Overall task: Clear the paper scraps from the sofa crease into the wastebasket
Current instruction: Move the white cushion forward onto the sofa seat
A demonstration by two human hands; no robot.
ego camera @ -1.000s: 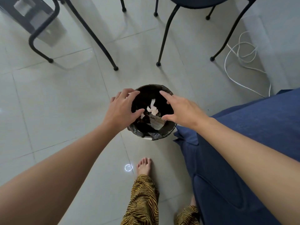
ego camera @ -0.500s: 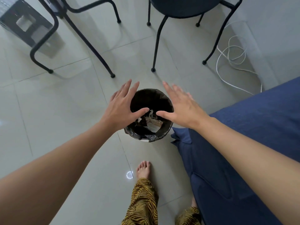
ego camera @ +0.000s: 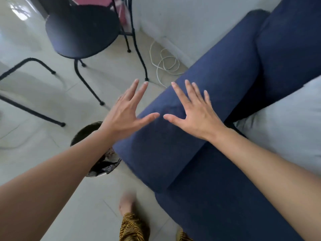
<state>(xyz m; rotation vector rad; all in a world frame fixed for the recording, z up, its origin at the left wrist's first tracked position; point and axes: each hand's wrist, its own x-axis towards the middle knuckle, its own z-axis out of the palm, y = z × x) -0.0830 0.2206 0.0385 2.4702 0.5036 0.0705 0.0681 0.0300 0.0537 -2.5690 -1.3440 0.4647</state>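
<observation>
Blue sofa arm under empty, splayed left hand, right hand; wastebasket beside sofa edge.

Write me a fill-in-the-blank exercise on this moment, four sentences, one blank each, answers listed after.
1. Both hands, the left hand and the right hand, are open and hold ____.
2. The wastebasket stands on the floor, partly hidden behind the ____ forearm.
3. The sofa is covered in dark ____ fabric.
4. A white ____ lies coiled on the floor by the wall, beyond the round black stool.

Missing words: nothing; left; blue; cable
</observation>
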